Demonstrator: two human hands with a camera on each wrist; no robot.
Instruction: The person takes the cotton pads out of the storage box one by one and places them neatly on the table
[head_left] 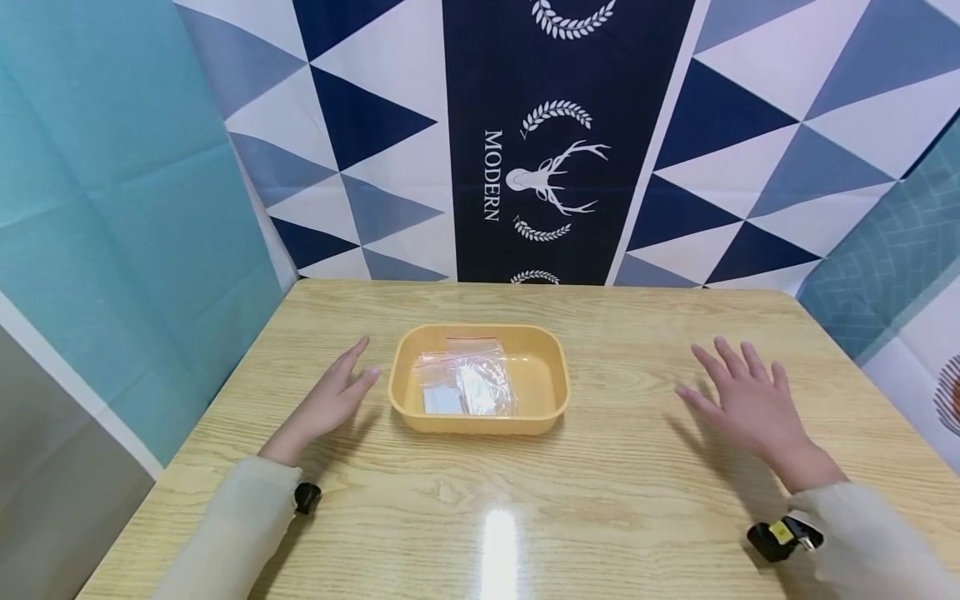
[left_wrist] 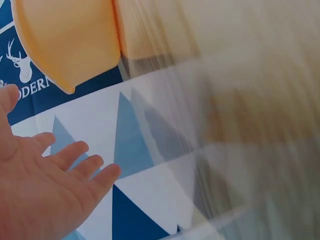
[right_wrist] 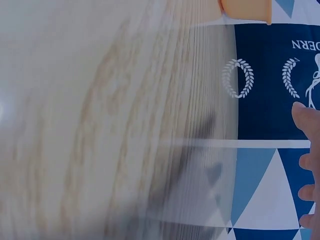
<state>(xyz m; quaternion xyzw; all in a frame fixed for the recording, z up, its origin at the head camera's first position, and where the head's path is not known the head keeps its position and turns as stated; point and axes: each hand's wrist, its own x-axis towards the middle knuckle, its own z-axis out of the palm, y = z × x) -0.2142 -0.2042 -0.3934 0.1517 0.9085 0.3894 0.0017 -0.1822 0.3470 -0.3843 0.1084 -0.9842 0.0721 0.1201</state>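
Note:
A yellow plastic basket (head_left: 536, 423) stands on the table, with clear zip bags (head_left: 483, 383) lying in its left part; white pieces show inside them. Just left of the basket, my left hand (head_left: 333, 404) hovers over the table with its fingers extended, touching nothing. In the left wrist view that hand (left_wrist: 55, 175) has its fingers spread near the basket's side (left_wrist: 75, 40). My right hand (head_left: 750, 408) is held above the table well to the basket's right, fingers spread and holding nothing. Only its thumb and fingertips (right_wrist: 307, 190) show at the right wrist view's edge.
The wooden table (head_left: 615, 500) has a bright light reflection near its front. Behind it hangs a patterned cloth (head_left: 375, 150) with triangles and a deer head. A light blue cloth (head_left: 127, 192) hangs at the left. Each wrist carries a black device (head_left: 772, 540).

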